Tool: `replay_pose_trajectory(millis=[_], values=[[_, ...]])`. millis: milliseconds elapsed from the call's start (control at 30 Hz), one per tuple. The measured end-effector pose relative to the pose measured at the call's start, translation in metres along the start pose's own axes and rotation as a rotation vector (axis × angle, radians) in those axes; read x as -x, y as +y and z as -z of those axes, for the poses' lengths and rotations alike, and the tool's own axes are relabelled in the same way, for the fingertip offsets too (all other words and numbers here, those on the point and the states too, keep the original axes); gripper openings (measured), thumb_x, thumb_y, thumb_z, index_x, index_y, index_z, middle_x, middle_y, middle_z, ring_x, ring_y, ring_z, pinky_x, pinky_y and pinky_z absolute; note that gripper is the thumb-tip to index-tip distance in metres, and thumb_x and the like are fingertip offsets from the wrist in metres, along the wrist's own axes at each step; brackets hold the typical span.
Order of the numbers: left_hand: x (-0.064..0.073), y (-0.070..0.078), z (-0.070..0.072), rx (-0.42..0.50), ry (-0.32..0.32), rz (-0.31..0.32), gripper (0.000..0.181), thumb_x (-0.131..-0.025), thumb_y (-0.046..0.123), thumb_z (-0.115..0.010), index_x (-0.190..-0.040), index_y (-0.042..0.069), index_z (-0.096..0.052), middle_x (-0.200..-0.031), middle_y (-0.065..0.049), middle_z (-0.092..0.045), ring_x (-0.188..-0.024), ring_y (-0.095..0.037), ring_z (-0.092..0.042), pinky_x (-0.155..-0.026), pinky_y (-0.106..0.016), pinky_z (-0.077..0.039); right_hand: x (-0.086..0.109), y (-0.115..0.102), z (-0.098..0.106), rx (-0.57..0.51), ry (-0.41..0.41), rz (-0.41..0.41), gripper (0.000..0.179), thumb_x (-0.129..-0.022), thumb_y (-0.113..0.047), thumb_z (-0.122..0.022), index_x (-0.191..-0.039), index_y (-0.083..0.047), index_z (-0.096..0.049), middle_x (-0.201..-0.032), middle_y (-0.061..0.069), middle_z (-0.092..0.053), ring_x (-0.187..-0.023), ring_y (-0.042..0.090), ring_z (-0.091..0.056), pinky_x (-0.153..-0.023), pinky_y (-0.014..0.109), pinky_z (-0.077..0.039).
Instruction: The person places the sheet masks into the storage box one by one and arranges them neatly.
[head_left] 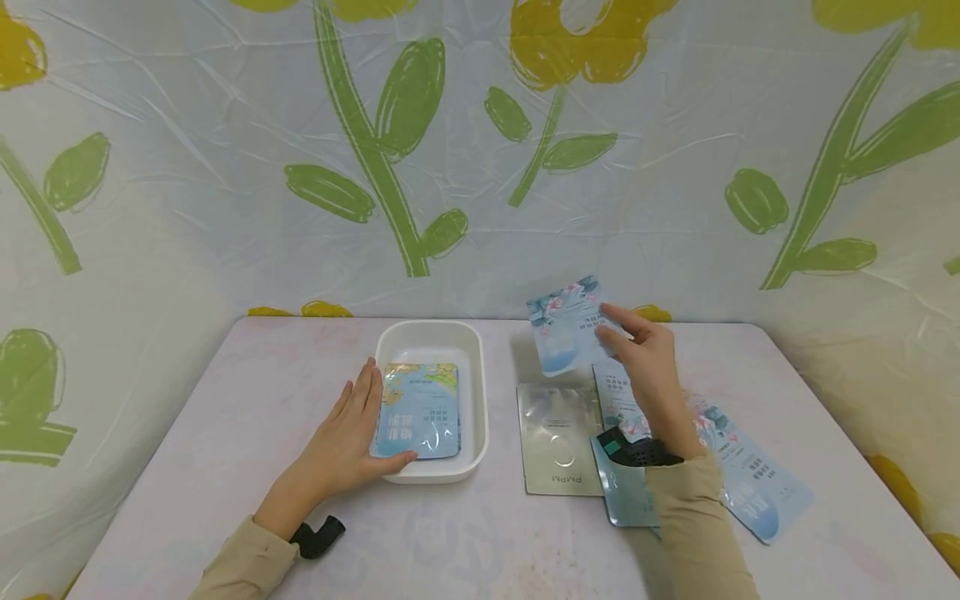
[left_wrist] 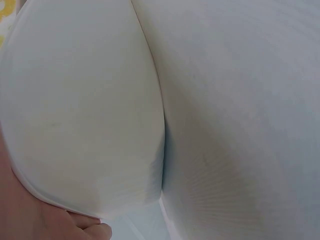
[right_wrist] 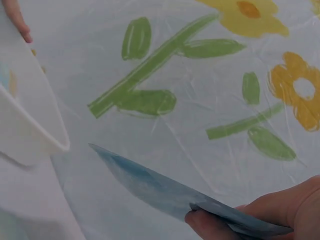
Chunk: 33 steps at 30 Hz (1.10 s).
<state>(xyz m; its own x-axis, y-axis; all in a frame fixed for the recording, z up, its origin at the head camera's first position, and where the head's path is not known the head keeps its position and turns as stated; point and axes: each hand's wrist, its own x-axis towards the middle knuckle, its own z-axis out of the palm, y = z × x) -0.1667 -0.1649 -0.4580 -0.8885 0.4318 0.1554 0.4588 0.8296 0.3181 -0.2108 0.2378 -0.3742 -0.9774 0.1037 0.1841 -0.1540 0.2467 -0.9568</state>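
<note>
My right hand [head_left: 645, 350] pinches a light-blue floral sheet-mask packet [head_left: 562, 329] by its edge, raised above the far part of the table. In the right wrist view, the packet [right_wrist: 150, 187] shows nearly edge-on between thumb and fingers. A white plastic tray [head_left: 474, 400] stands left of it, holding a blue mask packet with yellow-green print [head_left: 420, 417]. My left hand [head_left: 341, 446] lies along the tray's left side with straight fingers, its thumb across the front left corner. The left wrist view is mostly filled by the tray's outer wall [left_wrist: 80, 110].
Right of the tray lies a silvery-beige packet [head_left: 558, 442]. Beside it are a blue-green packet [head_left: 626, 492] and floral packets [head_left: 765, 483], overlapping and partly hidden under my right forearm. A flower-printed sheet [head_left: 637, 208] hangs behind the pale table [head_left: 285, 367].
</note>
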Motion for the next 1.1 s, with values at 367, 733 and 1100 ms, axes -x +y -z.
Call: replay_pose_trajectory(millis=[367,733,1100], values=[[0.0,-0.001,0.0,0.007,0.001,-0.005,0.127,-0.08,0.079,-0.056,-0.155,-0.007,-0.001,-0.164,-0.02,0.008,-0.152,-0.027,0.001,-0.121,-0.049,-0.011,0.01,-0.016,-0.028,-0.109,-0.245,-0.013,0.055,-0.099,-0.003,-0.056,-0.15,0.002,-0.038,-0.16,0.014,-0.029,-0.145,0.028,-0.029,-0.09,0.017,-0.05],[0.001,-0.002,0.001,-0.009,0.005,-0.002,0.128,-0.079,0.08,-0.056,-0.156,-0.007,-0.001,-0.164,-0.022,0.005,-0.152,-0.029,0.0,-0.121,-0.05,-0.012,0.023,-0.013,-0.079,-0.17,-0.32,-0.036,0.057,-0.097,-0.002,-0.056,-0.151,0.002,-0.037,-0.152,0.016,-0.041,-0.127,0.029,-0.054,-0.095,0.028,-0.051],[0.001,0.0,0.002,0.008,-0.007,0.008,0.129,-0.078,0.082,-0.055,-0.156,-0.006,-0.001,-0.164,-0.02,0.007,-0.152,-0.029,0.0,-0.121,-0.051,-0.012,0.039,-0.001,-0.137,-0.216,-0.288,-0.078,0.062,-0.088,0.009,-0.055,-0.147,0.009,-0.037,-0.151,0.022,-0.04,-0.123,0.032,-0.057,-0.082,0.018,-0.053]])
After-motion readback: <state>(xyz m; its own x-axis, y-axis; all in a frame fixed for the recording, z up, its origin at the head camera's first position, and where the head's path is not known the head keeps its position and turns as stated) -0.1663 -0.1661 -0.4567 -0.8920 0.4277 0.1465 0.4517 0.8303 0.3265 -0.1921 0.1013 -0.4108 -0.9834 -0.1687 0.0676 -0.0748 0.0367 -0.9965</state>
